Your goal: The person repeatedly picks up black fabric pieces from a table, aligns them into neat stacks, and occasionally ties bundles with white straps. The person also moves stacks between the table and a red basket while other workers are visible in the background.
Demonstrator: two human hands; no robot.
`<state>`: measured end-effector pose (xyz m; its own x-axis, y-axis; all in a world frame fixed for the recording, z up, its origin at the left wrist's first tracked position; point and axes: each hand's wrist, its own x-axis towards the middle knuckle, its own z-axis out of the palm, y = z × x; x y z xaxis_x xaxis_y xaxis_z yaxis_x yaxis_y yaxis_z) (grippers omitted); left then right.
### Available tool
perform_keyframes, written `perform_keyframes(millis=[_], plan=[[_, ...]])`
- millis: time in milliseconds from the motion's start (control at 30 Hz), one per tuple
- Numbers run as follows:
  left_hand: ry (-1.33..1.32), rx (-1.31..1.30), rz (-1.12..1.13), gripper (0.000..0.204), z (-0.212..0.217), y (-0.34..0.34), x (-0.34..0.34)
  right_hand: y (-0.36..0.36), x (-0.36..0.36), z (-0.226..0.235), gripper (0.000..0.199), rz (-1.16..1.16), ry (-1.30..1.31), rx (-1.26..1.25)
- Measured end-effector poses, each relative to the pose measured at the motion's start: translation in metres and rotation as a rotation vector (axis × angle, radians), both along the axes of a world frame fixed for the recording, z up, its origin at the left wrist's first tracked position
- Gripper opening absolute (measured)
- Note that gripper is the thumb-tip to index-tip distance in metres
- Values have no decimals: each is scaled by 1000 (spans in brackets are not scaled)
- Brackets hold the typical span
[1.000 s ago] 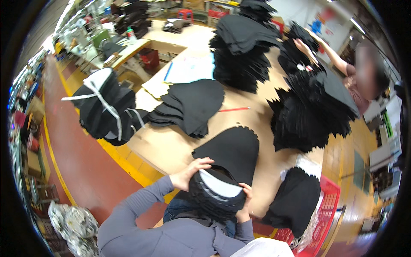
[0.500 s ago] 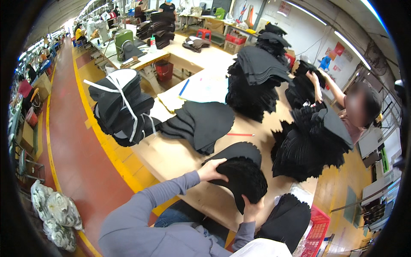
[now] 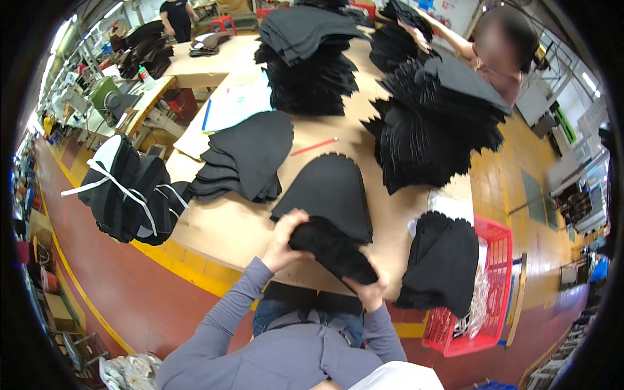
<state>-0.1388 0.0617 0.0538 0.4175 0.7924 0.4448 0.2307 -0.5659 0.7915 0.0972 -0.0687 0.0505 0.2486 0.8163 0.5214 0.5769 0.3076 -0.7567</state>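
Between my two hands is a thick stack of black fabric pieces (image 3: 335,248), held tilted near the table's front edge so that its dark edge faces me. My left hand (image 3: 286,244) grips its left end, and my right hand (image 3: 370,283) grips its right end. Just beyond lies another black rounded piece or stack (image 3: 329,188) with a notched curved edge, flat on the table. To its left, a fanned stack of black pieces (image 3: 247,156) rests on the table. Near my right hand, more black pieces (image 3: 442,260) lie over the table corner.
A red basket (image 3: 500,286) with white strips stands at the table's right. Tall black stacks (image 3: 435,130) fill the far right, where a co-worker (image 3: 500,52) reaches in. A bundle tied with white strips (image 3: 130,195) sits at the left edge. A red pencil (image 3: 315,146) lies mid-table.
My view has turned, shifting the scene left and upward. The stack in my hands has come nearer to me and tipped, apart from the rounded pieces behind it.
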Motion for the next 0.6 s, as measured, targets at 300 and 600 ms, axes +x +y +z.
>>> perform_keyframes(millis=[300, 600], plan=[[-1046, -738, 26, 55, 9, -90, 32, -2, -28, -32, 55, -63, 1492, -235], [66, 7, 107, 52, 32, -57, 14, 10, 9, 10, 102, 283, 499, -180]])
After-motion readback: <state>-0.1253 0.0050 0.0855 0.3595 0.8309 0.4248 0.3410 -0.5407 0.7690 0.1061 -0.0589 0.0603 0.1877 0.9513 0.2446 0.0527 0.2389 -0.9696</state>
